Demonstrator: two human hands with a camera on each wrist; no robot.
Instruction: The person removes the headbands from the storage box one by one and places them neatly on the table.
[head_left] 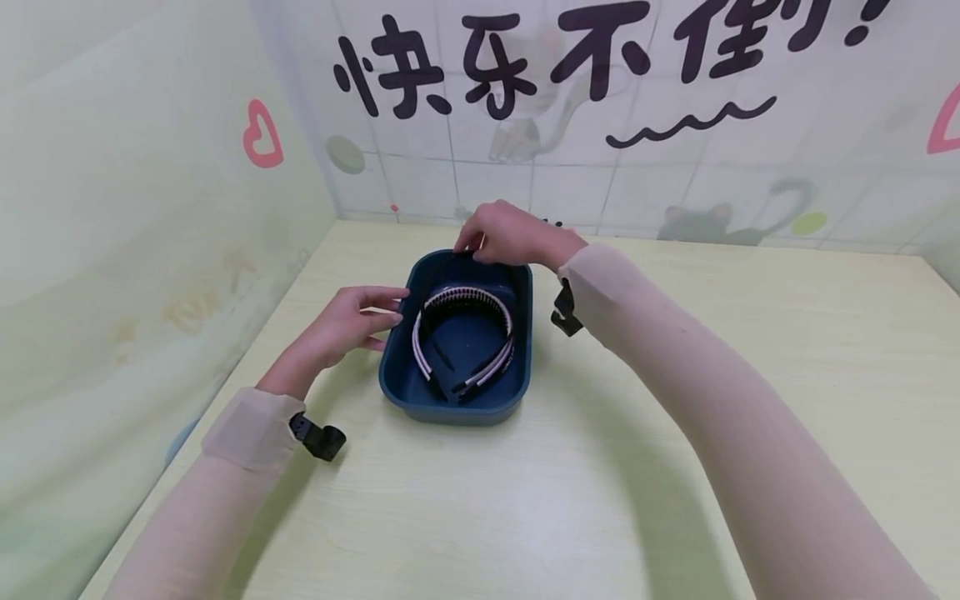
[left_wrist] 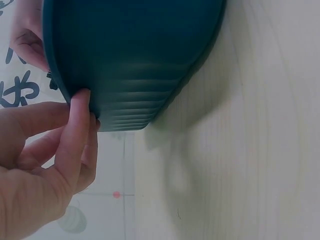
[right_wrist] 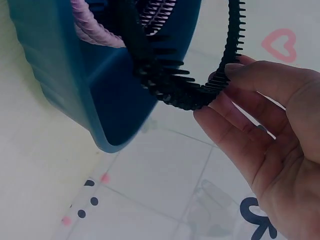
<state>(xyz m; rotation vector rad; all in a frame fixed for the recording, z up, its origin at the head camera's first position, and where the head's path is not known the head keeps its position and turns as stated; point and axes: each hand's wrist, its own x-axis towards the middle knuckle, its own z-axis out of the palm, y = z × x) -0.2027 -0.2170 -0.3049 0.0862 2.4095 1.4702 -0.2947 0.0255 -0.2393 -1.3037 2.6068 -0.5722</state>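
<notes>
I see a deep-blue basin (head_left: 455, 414), a black headband (right_wrist: 185, 97), a pale lilac headband (right_wrist: 95, 27), a creamy-yellow wood-grained desk (head_left: 480, 517), and a grey-gridded white wall (head_left: 420, 187) with black lettering (head_left: 598, 75).

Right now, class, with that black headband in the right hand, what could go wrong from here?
The right hand pinches the black headband at its curve alone, so it might swing or slip. Its teeth could catch on the pale headband close by in the basin. If they snag, the basin might slide on the tabletop, though the left hand is at its rim.
</notes>
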